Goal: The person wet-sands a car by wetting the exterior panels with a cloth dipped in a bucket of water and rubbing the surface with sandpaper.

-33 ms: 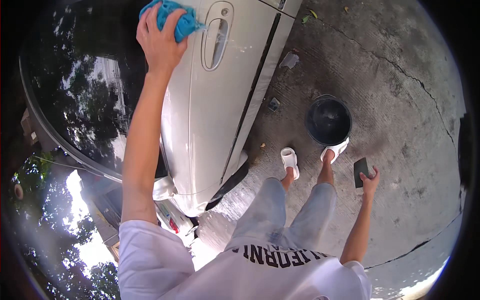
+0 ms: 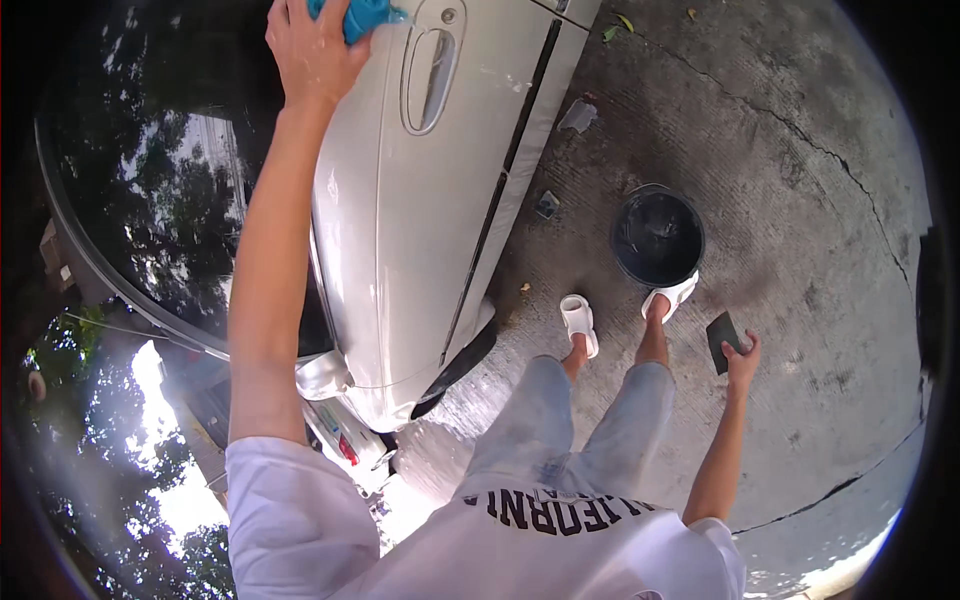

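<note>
A bright blue cloth [image 2: 360,18] is bunched under my left hand [image 2: 315,50], whose fingers curl over it. The hand presses it to the silver car door [image 2: 430,190], just left of the door handle [image 2: 430,80], where the door meets the dark window [image 2: 170,200]. The cloth and fingertips run partly out of the top edge. Down at my right side, my right hand [image 2: 742,358] grips a dark, flat rectangular thing [image 2: 722,340] by one edge. It looks like a phone or a thin pad; I cannot tell which.
A black bucket [image 2: 658,240] stands on the concrete floor [image 2: 800,230], close to my feet in white slippers [image 2: 577,318]. Small litter [image 2: 577,116] lies between bucket and car. The side mirror [image 2: 322,377] juts out near my left upper arm.
My left hand has slid up and slightly left with the blue cloth, so more of it is cut off by the top edge. The thing in my right hand has tilted a little.
</note>
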### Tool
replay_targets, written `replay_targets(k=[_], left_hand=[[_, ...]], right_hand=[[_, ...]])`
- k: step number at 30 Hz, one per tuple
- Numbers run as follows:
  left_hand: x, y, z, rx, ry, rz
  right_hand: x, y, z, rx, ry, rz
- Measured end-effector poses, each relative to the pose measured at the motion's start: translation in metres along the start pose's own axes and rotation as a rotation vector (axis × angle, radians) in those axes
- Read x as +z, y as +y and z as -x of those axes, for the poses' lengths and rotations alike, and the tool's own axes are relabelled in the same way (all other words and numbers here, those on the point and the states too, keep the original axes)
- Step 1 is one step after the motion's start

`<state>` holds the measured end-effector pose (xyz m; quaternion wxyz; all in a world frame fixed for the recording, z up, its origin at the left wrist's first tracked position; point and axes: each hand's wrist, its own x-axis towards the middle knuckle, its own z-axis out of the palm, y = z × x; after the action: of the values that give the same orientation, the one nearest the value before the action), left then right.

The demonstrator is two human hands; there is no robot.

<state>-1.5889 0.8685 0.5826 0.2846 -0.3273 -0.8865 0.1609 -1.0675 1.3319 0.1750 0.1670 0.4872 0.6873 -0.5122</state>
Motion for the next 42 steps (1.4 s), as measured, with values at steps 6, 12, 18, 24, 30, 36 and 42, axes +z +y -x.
replay_targets(k=[6, 12, 18, 24, 30, 36, 42], left_hand=[[-0.014, 0.01, -0.043, 0.089, -0.064, 0.038], [-0.066, 0.033, 0.145, -0.176, -0.078, 0.091], [-0.132, 0.112, 0.364, -0.568, -0.259, 0.018], [-0.199, 0.155, 0.632, -0.757, -0.546, 0.156], [-0.297, 0.114, 0.746, -0.933, -0.444, -0.011], [-0.227, 0.162, 0.683, -0.926, -0.395, 0.214], [-0.123, 0.176, 0.465, -0.929, -0.179, 0.588]], right_hand=[[0.029, 0.001, 0.025, -0.048, 0.061, 0.086], [0.05, 0.018, 0.047, -0.294, 0.072, -0.037], [0.093, 0.007, 0.159, -0.335, 0.011, -0.012], [0.046, 0.098, 0.23, -0.265, -0.002, 0.361], [-0.048, 0.183, 0.27, -0.056, 0.081, 0.426], [-0.06, 0.187, 0.275, -0.107, 0.151, 0.402], [0.001, 0.045, 0.316, -0.341, -0.113, 0.372]])
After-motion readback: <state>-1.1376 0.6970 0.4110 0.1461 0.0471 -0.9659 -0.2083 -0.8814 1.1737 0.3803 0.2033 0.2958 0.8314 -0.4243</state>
